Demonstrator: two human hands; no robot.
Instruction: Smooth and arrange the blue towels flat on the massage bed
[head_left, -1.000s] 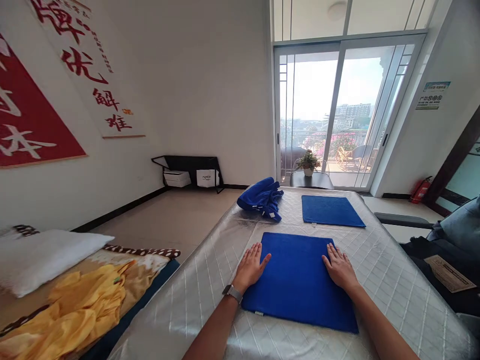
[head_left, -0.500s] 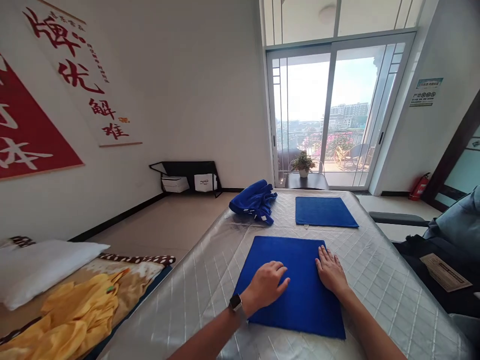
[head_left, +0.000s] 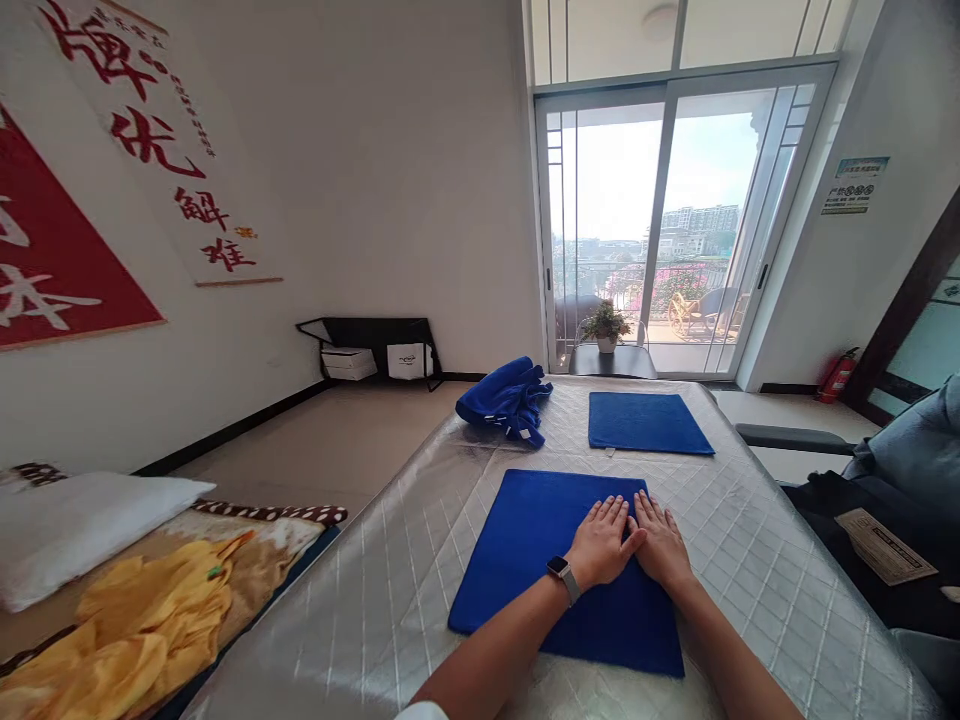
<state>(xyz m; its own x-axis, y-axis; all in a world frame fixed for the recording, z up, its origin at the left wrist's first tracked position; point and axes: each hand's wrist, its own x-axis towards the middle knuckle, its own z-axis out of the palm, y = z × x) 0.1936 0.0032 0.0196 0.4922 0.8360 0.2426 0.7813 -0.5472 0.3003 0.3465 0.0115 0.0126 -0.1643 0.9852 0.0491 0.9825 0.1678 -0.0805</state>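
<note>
A blue towel lies spread flat on the silver quilted cover in front of me. My left hand rests palm down on its right half, fingers stretched out, with a watch on the wrist. Right beside it, my right hand lies flat along the towel's right edge, and the left thumb touches or overlaps it. Farther off, a second blue towel is laid flat. Left of that sits a crumpled pile of blue towels with white tags.
To the left are a white pillow and a yellow cloth on a low bed. A potted plant stands on a chair by the sliding glass door. Dark bags or clothes are at the right, near a fire extinguisher.
My left hand has moved right across the towel to lie flat next to my right hand. The towel's near left corner now shows, spread out flat. My right hand has barely moved.
</note>
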